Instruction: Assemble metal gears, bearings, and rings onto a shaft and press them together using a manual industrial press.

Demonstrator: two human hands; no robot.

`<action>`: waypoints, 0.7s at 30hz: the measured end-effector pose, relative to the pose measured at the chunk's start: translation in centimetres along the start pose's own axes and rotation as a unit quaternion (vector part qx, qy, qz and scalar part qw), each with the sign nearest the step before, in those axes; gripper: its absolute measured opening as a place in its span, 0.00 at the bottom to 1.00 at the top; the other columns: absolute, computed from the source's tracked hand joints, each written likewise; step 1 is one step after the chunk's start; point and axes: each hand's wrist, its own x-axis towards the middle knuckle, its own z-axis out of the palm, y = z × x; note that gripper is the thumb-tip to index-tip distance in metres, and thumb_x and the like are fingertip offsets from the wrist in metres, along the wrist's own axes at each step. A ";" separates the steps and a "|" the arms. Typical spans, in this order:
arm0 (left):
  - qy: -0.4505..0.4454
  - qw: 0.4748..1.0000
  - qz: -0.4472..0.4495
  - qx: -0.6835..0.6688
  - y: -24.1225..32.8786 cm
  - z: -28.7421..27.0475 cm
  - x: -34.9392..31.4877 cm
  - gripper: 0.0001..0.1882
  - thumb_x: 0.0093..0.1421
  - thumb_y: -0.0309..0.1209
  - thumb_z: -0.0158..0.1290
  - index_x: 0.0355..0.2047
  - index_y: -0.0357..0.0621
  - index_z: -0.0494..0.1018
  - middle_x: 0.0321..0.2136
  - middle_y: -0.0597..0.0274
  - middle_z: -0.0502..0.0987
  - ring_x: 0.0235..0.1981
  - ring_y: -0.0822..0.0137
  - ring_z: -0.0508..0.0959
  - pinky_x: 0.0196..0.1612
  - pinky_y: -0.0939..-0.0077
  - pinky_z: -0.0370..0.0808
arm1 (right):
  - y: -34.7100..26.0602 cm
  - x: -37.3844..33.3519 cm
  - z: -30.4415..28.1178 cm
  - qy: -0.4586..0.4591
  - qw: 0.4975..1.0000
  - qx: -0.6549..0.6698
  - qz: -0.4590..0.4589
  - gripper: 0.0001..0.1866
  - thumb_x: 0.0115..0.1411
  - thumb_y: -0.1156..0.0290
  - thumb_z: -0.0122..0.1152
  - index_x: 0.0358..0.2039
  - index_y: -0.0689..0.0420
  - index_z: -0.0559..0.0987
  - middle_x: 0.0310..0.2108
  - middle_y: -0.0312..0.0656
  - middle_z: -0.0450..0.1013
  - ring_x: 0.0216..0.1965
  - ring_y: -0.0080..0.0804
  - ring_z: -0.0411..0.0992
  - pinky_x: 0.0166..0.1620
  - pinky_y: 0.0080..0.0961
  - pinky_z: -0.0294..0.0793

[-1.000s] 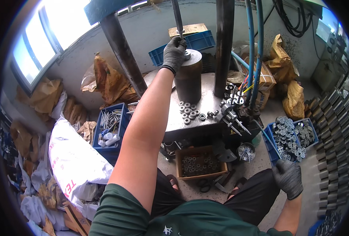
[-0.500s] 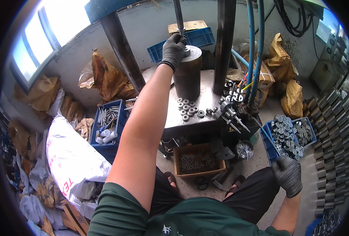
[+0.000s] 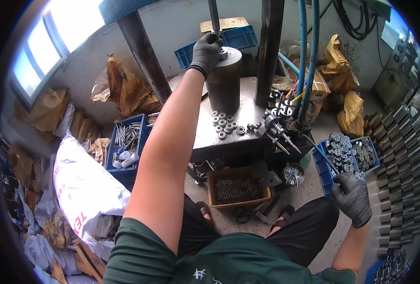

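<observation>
My left hand [image 3: 206,55], in a grey glove, reaches to the top of a thick steel cylinder [image 3: 223,90]. Its fingers are closed round an upright metal shaft directly below the press ram [image 3: 213,16]; the glove hides most of that shaft. Beside the fingers, a metal ring [image 3: 223,54] sits on the cylinder's top face. Low on the right, my gloved right hand [image 3: 353,199] is curled at the end of a thin lever [image 3: 321,152] that slants up to the press. Several bearings [image 3: 224,125] lie on the press table [image 3: 205,137] in front of the cylinder.
Shafts with gears [image 3: 277,128] are heaped at the table's right edge, beside blue hoses [image 3: 307,71]. Blue bins [image 3: 327,177] hold gears at right; another blue bin [image 3: 127,142] holds metal pins at left. A wooden box [image 3: 238,203] of rings stands between my feet. Press columns [image 3: 269,52] flank the cylinder.
My right hand has shifted slightly right at the lever end, with its fingers changing their curl. The left hand stays at the shaft. The whole view has shifted a little.
</observation>
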 end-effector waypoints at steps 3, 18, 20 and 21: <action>-0.032 0.998 -0.031 -0.055 0.4 0.1 -0.2 0.11 0.68 0.26 0.54 0.49 0.41 0.78 0.36 0.67 0.80 0.37 0.75 0.77 0.42 0.80 0.78 | -0.3 5.5 -2.3 0.121 0.992 -0.018 -0.025 0.09 0.57 0.75 0.61 0.40 0.60 0.79 0.34 0.53 0.76 0.36 0.52 0.77 0.41 0.40 0.76; -0.028 0.997 -0.029 -0.060 0.5 1.0 0.0 0.11 0.67 0.28 0.56 0.48 0.40 0.76 0.35 0.60 0.81 0.35 0.71 0.80 0.39 0.77 0.81 | 3.7 9.1 -4.0 0.024 0.998 0.054 0.031 0.17 0.60 0.73 0.59 0.49 0.62 0.81 0.41 0.55 0.80 0.43 0.43 0.81 0.47 0.35 0.78; -0.022 0.998 -0.032 -0.041 0.4 0.2 -0.2 0.10 0.67 0.26 0.55 0.48 0.39 0.75 0.37 0.61 0.81 0.38 0.72 0.80 0.41 0.79 0.81 | 1.6 5.2 -4.0 -0.177 0.982 0.057 0.031 0.16 0.56 0.73 0.60 0.45 0.62 0.82 0.39 0.55 0.80 0.42 0.47 0.80 0.46 0.37 0.78; -0.019 0.999 -0.024 -0.028 0.1 -0.2 0.2 0.10 0.67 0.26 0.55 0.48 0.39 0.75 0.37 0.60 0.81 0.38 0.72 0.80 0.42 0.79 0.81 | 1.5 3.4 -2.8 -0.156 0.987 0.033 0.003 0.14 0.55 0.74 0.60 0.42 0.62 0.82 0.37 0.55 0.79 0.40 0.49 0.80 0.45 0.38 0.78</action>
